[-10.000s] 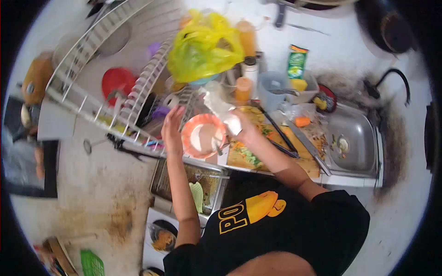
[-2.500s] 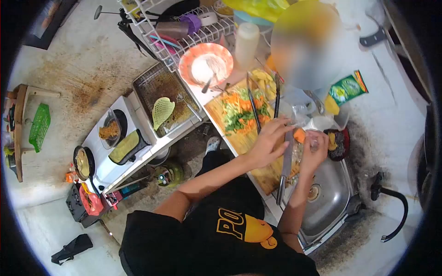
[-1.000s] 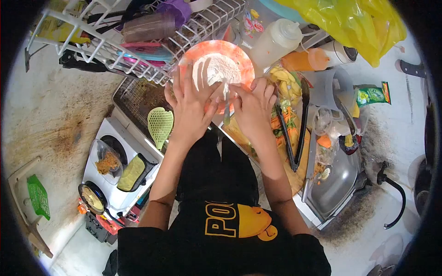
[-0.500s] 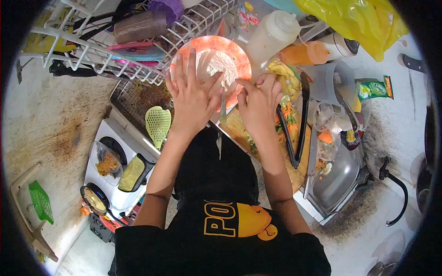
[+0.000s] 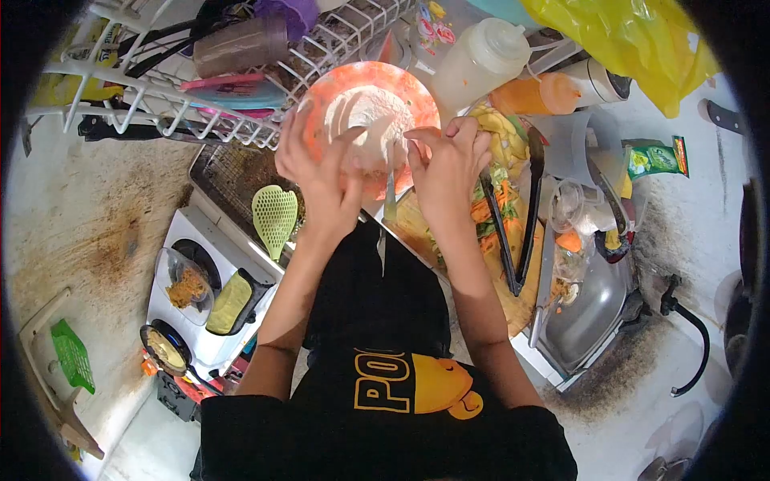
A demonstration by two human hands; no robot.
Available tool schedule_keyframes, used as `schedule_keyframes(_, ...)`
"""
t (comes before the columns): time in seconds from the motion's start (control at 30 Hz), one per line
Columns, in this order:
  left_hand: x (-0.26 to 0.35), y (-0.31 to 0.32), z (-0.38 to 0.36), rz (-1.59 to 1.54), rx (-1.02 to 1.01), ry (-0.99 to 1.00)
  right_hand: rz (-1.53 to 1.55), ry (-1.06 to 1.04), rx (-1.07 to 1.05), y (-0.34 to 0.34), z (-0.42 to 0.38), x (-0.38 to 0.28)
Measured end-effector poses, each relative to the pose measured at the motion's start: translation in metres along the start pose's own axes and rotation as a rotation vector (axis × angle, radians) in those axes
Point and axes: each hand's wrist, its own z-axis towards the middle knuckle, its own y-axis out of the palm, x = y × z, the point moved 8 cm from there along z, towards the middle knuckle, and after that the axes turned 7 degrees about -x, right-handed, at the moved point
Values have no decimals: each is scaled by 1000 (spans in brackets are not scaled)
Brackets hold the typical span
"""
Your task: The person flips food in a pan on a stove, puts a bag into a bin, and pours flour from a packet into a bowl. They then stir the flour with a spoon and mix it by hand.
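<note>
An orange-and-white patterned plate (image 5: 423, 90) holds a heap of white powder (image 5: 377, 108). A metal utensil's handle (image 5: 391, 196) sticks out over its near rim. Over the plate's left side is my left hand (image 5: 325, 180), fingers apart and slightly bent, with nothing seen in it. My right hand (image 5: 451, 164) is at the right rim, its fingers curled and its index finger and thumb close together; whatever they hold, if anything, is too small to make out. Black tongs (image 5: 513, 232) lie just right of it, over shredded vegetables (image 5: 491, 216) on a wooden cutting board (image 5: 525, 309).
A white wire dish rack (image 5: 152, 104) stands at the upper left, a green slotted spatula (image 5: 274, 216) below it. The white stove (image 5: 188, 309) bears a small pan. To the right are squeeze bottles (image 5: 485, 60), a metal sink (image 5: 589, 321) and a yellow bag (image 5: 634, 48).
My left hand has turned and drawn back toward the plate's left rim, its fingers bending. The right hand's fingers have curled in a little. More of the white powder shows.
</note>
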Motion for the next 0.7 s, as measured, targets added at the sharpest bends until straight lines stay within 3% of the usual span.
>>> schedule_keyframes(0.1, -8, -11, -10, -134, 140, -18, -9, 29, 6, 3, 3, 0)
schedule_keyframes(0.3, -16, -16, -29, -161, 135, -104, -26, 63, 29, 4, 8, -2)
schedule_keyframes(0.7, -21, -15, -30, -242, 153, -75, -80, 97, -3, 11, 17, -3)
